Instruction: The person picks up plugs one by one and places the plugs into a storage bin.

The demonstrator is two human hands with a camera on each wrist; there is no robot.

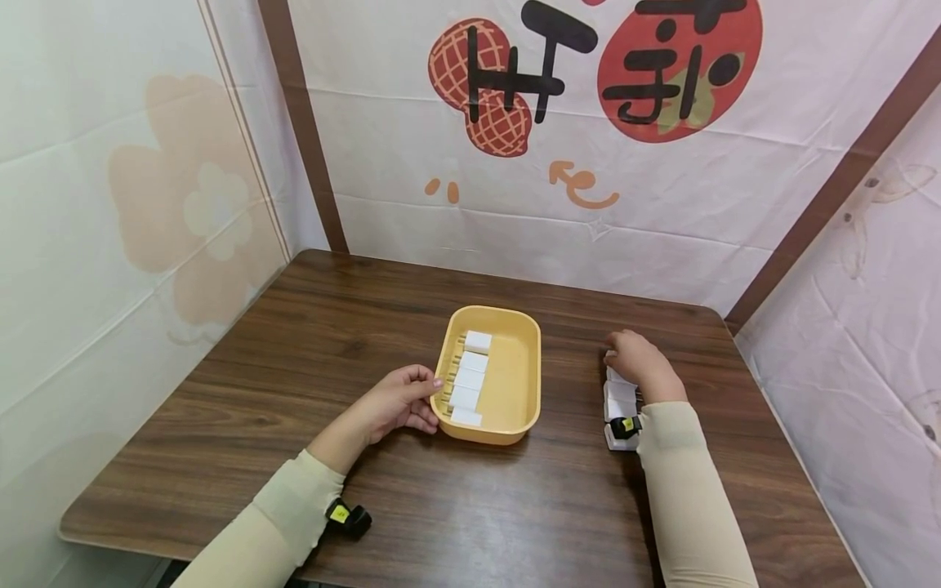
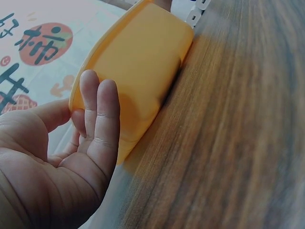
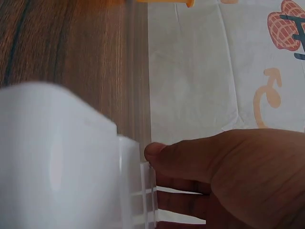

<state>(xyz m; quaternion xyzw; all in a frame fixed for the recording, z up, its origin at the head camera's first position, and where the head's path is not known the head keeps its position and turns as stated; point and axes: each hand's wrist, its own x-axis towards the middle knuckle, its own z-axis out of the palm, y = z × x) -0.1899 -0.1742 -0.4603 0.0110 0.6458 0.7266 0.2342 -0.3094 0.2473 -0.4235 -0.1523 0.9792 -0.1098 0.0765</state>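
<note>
My left hand [image 1: 401, 402] pinches the left rim of a yellow plastic tray [image 1: 528, 384] between thumb and forefinger; in the left wrist view two other fingers stand along its outer wall. Inside the tray, several white plug adapters [image 1: 468, 379] lie in a column along its left side, prongs pointing left. To the right of the tray, more white plug adapters [image 1: 621, 400] are lined up on the table. At the far end of that row my right hand [image 1: 641, 359] holds an adapter [image 3: 147, 191], with the thumb on the near side and fingers behind it.
The dark wood-grain table [image 1: 353, 327] carries the tray near its middle. Printed fabric walls [image 1: 515, 229] rise behind it and at both sides. A small black wrist device [image 1: 349, 518] sits at the left cuff, and another [image 1: 625, 427] overlaps the adapter row.
</note>
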